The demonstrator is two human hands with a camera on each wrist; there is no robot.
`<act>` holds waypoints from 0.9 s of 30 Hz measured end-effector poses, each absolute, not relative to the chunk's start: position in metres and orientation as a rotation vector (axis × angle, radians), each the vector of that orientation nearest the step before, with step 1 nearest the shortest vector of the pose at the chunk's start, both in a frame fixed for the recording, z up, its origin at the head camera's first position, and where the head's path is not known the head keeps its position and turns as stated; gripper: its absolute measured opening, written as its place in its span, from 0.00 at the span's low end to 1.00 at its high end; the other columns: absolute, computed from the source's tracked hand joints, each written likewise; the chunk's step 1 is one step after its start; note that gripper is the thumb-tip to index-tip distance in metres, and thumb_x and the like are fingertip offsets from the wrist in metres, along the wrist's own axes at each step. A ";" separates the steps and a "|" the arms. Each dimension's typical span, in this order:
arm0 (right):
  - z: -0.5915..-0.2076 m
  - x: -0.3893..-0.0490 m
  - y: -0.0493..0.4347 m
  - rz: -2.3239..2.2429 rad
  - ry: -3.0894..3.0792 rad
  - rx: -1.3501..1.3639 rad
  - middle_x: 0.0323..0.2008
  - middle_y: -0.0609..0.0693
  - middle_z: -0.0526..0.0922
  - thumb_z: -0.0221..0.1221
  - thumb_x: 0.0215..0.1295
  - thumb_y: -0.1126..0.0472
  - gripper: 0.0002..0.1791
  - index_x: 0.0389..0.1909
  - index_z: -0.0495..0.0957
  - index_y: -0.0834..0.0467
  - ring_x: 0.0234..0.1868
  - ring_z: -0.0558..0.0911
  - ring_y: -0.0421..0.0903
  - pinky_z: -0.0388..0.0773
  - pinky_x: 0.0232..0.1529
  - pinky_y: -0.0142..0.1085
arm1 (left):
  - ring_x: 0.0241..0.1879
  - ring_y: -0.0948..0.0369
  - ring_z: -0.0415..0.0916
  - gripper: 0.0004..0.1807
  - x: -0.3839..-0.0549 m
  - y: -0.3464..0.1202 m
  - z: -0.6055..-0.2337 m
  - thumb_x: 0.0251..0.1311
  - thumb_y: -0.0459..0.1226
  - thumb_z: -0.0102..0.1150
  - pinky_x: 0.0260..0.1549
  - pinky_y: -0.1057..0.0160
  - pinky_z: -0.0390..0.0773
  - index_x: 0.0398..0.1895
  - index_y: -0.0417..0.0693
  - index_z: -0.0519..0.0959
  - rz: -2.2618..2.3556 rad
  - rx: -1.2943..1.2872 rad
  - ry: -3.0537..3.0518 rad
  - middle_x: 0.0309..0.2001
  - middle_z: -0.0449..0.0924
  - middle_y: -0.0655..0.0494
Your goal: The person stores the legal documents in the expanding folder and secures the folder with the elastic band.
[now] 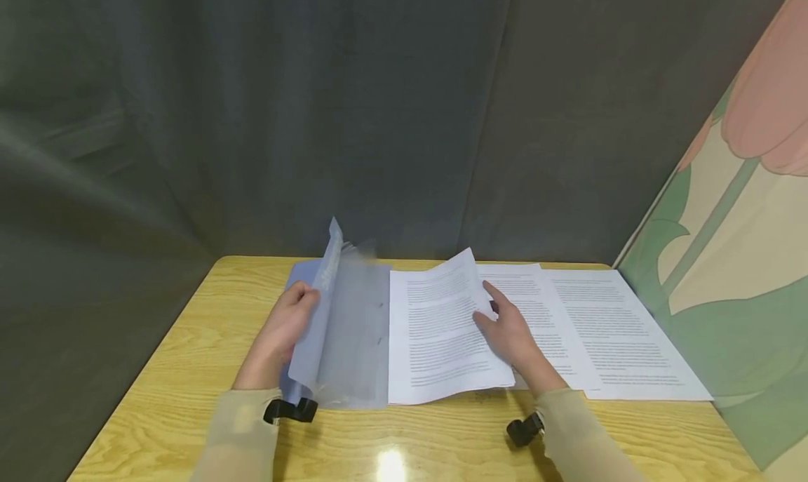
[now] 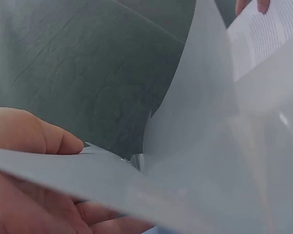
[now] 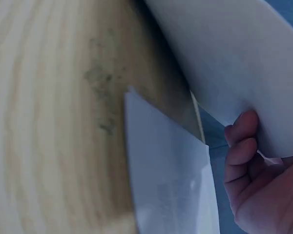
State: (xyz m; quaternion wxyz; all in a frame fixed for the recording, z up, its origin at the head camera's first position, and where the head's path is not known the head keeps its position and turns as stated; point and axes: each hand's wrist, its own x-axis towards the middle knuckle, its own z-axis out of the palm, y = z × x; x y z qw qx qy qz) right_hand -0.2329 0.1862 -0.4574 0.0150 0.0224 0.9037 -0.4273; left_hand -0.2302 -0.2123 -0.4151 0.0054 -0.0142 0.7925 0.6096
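Left grip [image 1: 287, 320] pinches the raised flap [image 1: 313, 349] of the folder [image 1: 356, 349]; right grip [image 1: 508, 331] pinches the edge of the lifted sheet [image 1: 442, 327], beside the folder on the tabletop [image 1: 177, 370]. Slack left grip could drop the flap; one-sided lifting could crease the sheet.

A smooth sheen is being shown by the translucent bluish plastic folder [image 1: 356, 345]; a matt finish by the white rectangular paper sheets [image 1: 442, 327]; a grained gloss by the yellow straight-edged wooden tabletop [image 1: 189, 349].

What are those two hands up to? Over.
Left hand gripping folder by raised cover. Right hand holding printed paper, right edge lifted. No obstruction visible between paper and folder.
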 end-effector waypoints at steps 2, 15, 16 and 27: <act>-0.453 -0.231 0.190 -1.383 2.799 0.079 0.81 0.70 0.62 0.56 0.84 0.58 0.40 0.89 0.53 0.56 0.81 0.63 0.71 0.64 0.77 0.64 | 0.35 0.54 0.63 0.12 -0.231 -0.209 -0.416 0.85 0.38 0.46 0.37 0.54 0.66 0.39 0.42 0.66 1.917 -0.049 2.487 0.36 0.63 0.50; -0.430 -0.219 0.209 -1.664 2.753 0.142 0.73 0.68 0.74 0.56 0.86 0.58 0.41 0.91 0.50 0.47 0.64 0.84 0.64 0.86 0.55 0.48 | 0.29 0.56 0.56 0.13 -0.234 -0.183 -0.419 0.81 0.36 0.49 0.31 0.56 0.60 0.33 0.46 0.64 2.039 -0.094 2.509 0.28 0.58 0.54; -0.428 -0.218 0.210 -1.692 2.741 0.138 0.72 0.67 0.75 0.56 0.86 0.58 0.41 0.91 0.49 0.47 0.61 0.86 0.62 0.88 0.51 0.44 | 0.28 0.56 0.56 0.13 -0.235 -0.182 -0.419 0.81 0.35 0.49 0.31 0.56 0.60 0.33 0.46 0.64 2.045 -0.096 2.512 0.28 0.58 0.55; -0.411 -0.215 0.209 -1.875 2.635 0.154 0.70 0.63 0.77 0.59 0.85 0.56 0.42 0.91 0.50 0.42 0.54 0.89 0.54 0.88 0.44 0.36 | 0.26 0.57 0.54 0.12 -0.236 -0.169 -0.419 0.78 0.34 0.48 0.29 0.57 0.58 0.32 0.47 0.63 2.085 -0.128 2.498 0.27 0.58 0.55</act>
